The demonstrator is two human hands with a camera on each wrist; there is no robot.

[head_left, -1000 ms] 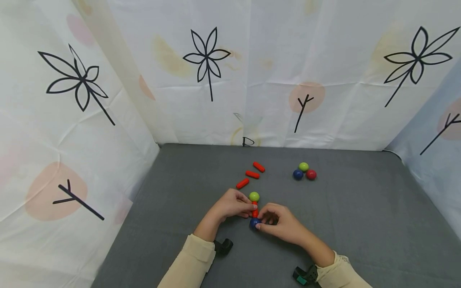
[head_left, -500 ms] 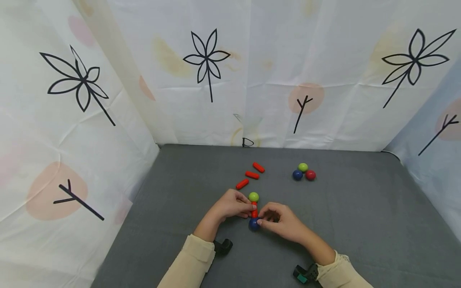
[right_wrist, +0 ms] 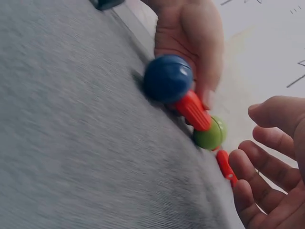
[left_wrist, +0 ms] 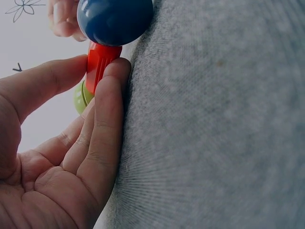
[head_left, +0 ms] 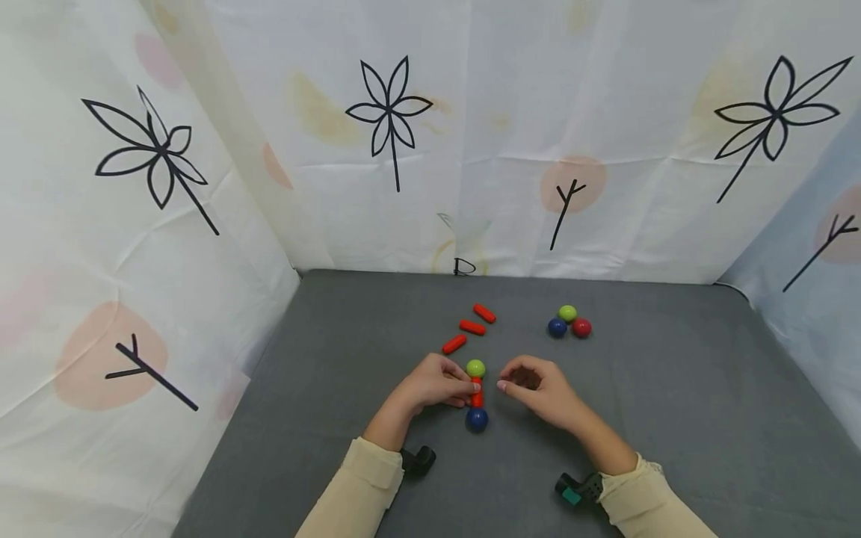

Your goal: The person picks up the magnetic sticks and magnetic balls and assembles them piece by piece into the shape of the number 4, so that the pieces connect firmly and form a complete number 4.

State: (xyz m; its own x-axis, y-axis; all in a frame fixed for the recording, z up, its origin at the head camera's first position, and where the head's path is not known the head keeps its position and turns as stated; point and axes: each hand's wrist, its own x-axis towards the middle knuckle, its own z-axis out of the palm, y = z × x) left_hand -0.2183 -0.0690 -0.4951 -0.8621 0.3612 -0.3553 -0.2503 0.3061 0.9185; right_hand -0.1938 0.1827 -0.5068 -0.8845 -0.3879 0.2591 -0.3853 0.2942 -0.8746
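My left hand [head_left: 437,385] pinches a short red ridged rod [head_left: 477,396] between thumb and fingers, low over the grey tabletop. One end of the rod meets a blue ball [head_left: 477,420], the near one; a lime-green ball [head_left: 475,368] sits at the far end. In the left wrist view the thumb and fingertips press the red rod [left_wrist: 101,64] from both sides, below the blue ball [left_wrist: 115,21]. My right hand [head_left: 545,392] is apart from the piece, to its right. Its fingers are loosely bent with nothing between them, as the right wrist view of the hand [right_wrist: 276,167] confirms.
Three loose red rods [head_left: 472,327] lie beyond my left hand. At the back right, a green ball [head_left: 568,313], a blue ball [head_left: 557,327] and a red ball [head_left: 581,327] sit in a cluster. Patterned white cloth [head_left: 504,134] hangs behind the grey table [head_left: 350,329].
My right hand has let go of the near blue ball and moved up and to the right. My left hand keeps its pinch on the red rod in the same place.
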